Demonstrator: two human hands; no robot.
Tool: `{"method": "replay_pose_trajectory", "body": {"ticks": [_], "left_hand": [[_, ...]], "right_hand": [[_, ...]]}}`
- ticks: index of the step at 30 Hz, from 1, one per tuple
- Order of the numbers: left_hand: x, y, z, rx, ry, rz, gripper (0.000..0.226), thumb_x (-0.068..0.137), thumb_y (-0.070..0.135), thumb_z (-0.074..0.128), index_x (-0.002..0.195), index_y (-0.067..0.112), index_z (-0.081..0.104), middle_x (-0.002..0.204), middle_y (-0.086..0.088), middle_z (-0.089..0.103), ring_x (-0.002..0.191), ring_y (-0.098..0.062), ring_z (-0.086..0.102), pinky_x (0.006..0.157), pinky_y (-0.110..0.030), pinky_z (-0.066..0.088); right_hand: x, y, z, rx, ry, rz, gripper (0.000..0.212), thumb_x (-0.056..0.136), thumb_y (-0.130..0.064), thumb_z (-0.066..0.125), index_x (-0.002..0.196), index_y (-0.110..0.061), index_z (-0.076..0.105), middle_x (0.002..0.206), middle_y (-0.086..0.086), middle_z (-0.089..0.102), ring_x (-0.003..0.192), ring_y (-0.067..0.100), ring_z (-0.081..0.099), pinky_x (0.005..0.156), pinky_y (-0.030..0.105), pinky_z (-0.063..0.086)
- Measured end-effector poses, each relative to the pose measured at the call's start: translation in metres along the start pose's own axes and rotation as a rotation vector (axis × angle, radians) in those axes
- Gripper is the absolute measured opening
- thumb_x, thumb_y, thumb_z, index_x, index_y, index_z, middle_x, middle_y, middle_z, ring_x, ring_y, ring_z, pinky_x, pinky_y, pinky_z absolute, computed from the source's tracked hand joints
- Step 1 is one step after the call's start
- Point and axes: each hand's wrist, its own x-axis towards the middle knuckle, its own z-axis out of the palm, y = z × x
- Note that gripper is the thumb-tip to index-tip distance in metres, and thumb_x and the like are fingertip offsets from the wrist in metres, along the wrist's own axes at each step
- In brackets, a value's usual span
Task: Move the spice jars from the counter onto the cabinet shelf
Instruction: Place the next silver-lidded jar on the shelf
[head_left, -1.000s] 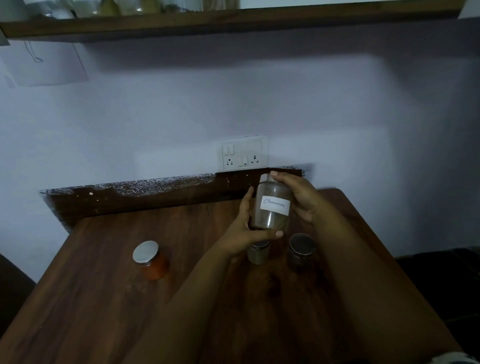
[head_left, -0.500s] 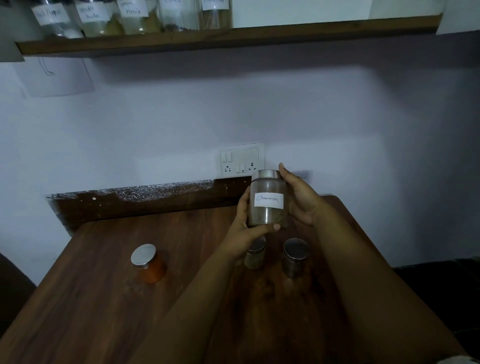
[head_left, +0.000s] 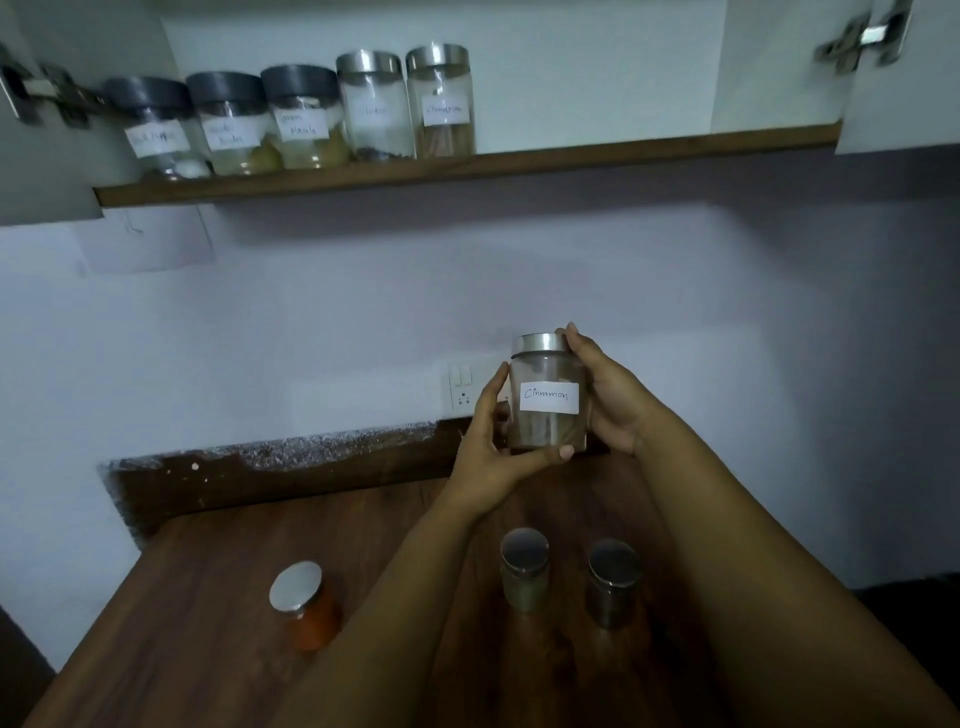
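A glass jar labelled Cinnamon (head_left: 548, 397), with a silver lid and brown contents, is held upright in the air above the back of the wooden counter (head_left: 197, 639). My left hand (head_left: 491, 457) cups its bottom and left side; my right hand (head_left: 608, 395) grips its right side and lid. Three jars stand on the counter: an orange-filled jar (head_left: 306, 605) at the left, and two small metal-lidded jars, one in the middle (head_left: 524, 569) and one to its right (head_left: 613, 582). The cabinet shelf (head_left: 623, 148) overhead carries several labelled jars (head_left: 306, 117) along its left half.
The shelf's right half is bare. Open cabinet doors with hinges hang at the upper left (head_left: 36, 98) and upper right (head_left: 904, 78). A switch and socket plate (head_left: 462, 387) sits on the wall behind the held jar.
Both hands have lifted the Cinnamon jar higher off the counter. My view has tilted upward, so the shelf and its jars now show fully.
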Motion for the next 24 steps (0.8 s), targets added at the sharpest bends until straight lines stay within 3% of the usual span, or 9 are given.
{"method": "replay_pose_trajectory", "body": {"ticks": [5,10,13,17,20,22,24], "left_hand": [[0.037,0.049,-0.020,0.094,0.016,0.171,0.104,0.069,0.027,0.088,0.146,0.051,0.023,0.144,0.010,0.042,0.122,-0.008,0.051,0.088,-0.017,0.053],[0.080,0.104,-0.036,0.154,0.058,0.405,0.107,0.068,0.029,0.088,0.149,0.047,0.021,0.136,0.022,0.041,0.118,0.009,0.047,0.091,-0.012,0.046],[0.107,0.136,-0.043,0.267,0.099,0.538,0.109,0.071,0.031,0.086,0.153,0.040,0.014,0.125,0.014,0.032,0.121,-0.002,0.042,0.102,-0.022,0.043],[0.147,0.178,-0.055,0.389,0.157,0.615,0.110,0.070,0.046,0.082,0.154,0.040,0.010,0.122,0.009,0.031,0.120,-0.011,0.042,0.104,-0.033,0.043],[0.173,0.194,-0.062,0.552,0.215,0.635,0.106,0.075,0.051,0.077,0.155,0.035,0.008,0.132,0.005,0.034,0.127,-0.010,0.032,0.101,-0.027,0.032],[0.186,0.189,-0.068,0.678,0.244,0.621,0.098,0.081,0.050,0.071,0.155,0.027,0.012,0.142,0.000,0.030,0.131,-0.013,0.026,0.103,-0.028,0.028],[0.196,0.174,-0.077,0.806,0.358,0.625,0.081,0.086,0.047,0.065,0.151,0.018,0.025,0.140,-0.007,0.034,0.129,-0.023,0.031,0.104,-0.036,0.034]], "right_hand": [[0.006,-0.061,0.029,-0.163,0.024,-0.187,0.052,0.092,-0.060,0.046,0.138,-0.037,0.039,0.134,0.001,0.055,0.119,0.025,0.057,0.097,0.051,0.049],[0.012,-0.129,0.064,-0.218,0.037,-0.456,0.047,0.097,-0.053,0.041,0.142,-0.041,0.033,0.137,-0.002,0.053,0.120,0.022,0.057,0.096,0.045,0.050],[0.021,-0.167,0.080,-0.193,0.056,-0.585,0.046,0.099,-0.048,0.041,0.144,-0.038,0.033,0.140,-0.002,0.050,0.121,0.020,0.057,0.091,0.038,0.053],[0.043,-0.216,0.093,-0.204,0.046,-0.677,0.045,0.099,-0.047,0.042,0.142,-0.032,0.037,0.135,0.000,0.054,0.116,0.019,0.060,0.092,0.039,0.054],[0.066,-0.246,0.093,-0.211,0.024,-0.715,0.041,0.097,-0.045,0.050,0.133,-0.027,0.042,0.118,0.000,0.060,0.101,0.017,0.063,0.089,0.038,0.054],[0.087,-0.257,0.088,-0.235,0.034,-0.716,0.037,0.094,-0.044,0.055,0.126,-0.028,0.045,0.114,0.002,0.061,0.097,0.020,0.064,0.090,0.040,0.054],[0.110,-0.264,0.078,-0.265,0.062,-0.680,0.037,0.093,-0.045,0.056,0.124,-0.030,0.044,0.115,0.004,0.061,0.096,0.021,0.064,0.089,0.042,0.054]]}}
